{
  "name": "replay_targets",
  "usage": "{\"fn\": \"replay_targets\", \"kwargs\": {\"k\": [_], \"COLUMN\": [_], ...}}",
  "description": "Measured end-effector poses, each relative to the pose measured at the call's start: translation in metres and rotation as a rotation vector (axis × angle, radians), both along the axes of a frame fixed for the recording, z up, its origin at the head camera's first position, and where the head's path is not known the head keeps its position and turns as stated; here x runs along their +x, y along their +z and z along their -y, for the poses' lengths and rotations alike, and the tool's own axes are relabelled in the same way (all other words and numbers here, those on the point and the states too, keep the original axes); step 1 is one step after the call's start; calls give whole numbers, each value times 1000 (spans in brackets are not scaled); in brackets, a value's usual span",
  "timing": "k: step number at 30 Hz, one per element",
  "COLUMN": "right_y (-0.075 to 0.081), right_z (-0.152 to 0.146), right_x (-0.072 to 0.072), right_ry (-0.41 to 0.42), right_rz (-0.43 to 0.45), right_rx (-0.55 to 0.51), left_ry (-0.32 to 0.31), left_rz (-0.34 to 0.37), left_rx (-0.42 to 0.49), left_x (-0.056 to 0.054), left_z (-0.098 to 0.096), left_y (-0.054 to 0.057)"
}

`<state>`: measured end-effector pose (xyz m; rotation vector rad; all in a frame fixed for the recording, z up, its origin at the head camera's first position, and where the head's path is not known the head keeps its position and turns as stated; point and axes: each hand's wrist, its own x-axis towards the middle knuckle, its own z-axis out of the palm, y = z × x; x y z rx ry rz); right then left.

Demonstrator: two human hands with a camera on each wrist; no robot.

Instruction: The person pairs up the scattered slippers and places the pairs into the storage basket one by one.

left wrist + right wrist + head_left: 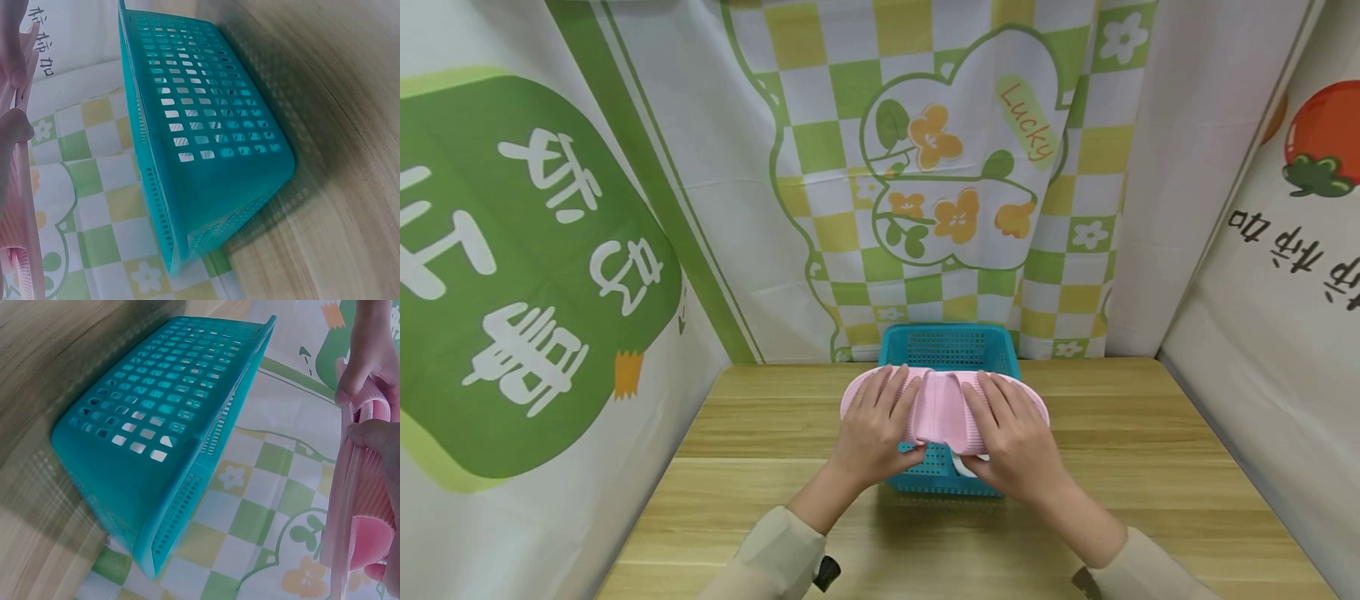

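Observation:
A pink ribbed slipper [942,406] lies crosswise above a teal plastic basket [952,347] at the middle of the wooden table [745,467]. My left hand [875,432] grips the slipper's left half, fingers spread over the top and thumb under its near edge. My right hand [1015,440] holds the right half the same way. A white tag [964,465] hangs below the slipper. In the left wrist view the basket [206,137] shows beside the slipper's pink edge [19,206]. The right wrist view shows the basket [175,425] and the slipper [362,512] pinched by fingers [369,356].
Printed cloth screens enclose the table: a green and white one [527,275] at the left, a checked flower one [940,175] behind the basket, a white one with a tomato [1292,250] at the right. Bare wood lies on both sides of the basket.

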<state>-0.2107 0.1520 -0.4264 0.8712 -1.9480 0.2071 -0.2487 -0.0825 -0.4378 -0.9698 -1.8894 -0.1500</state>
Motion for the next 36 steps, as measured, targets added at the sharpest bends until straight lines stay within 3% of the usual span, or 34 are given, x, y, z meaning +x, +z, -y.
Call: {"fn": "replay_targets", "kwargs": {"k": [9,28,36], "right_y": [3,4,10], "right_z": [6,6,-8], "right_x": [0,0,0], "right_ry": [17,-6,84], "right_rz": [-21,-9,82], "right_rx": [-32,-20,105], "left_ry": [-19,-52,-66], "left_rz": [30,1,23], "left_rx": [7,16,7], "left_x": [0,-3,-4], "left_z": [-2,2,5], "left_y": [1,1,2]}}
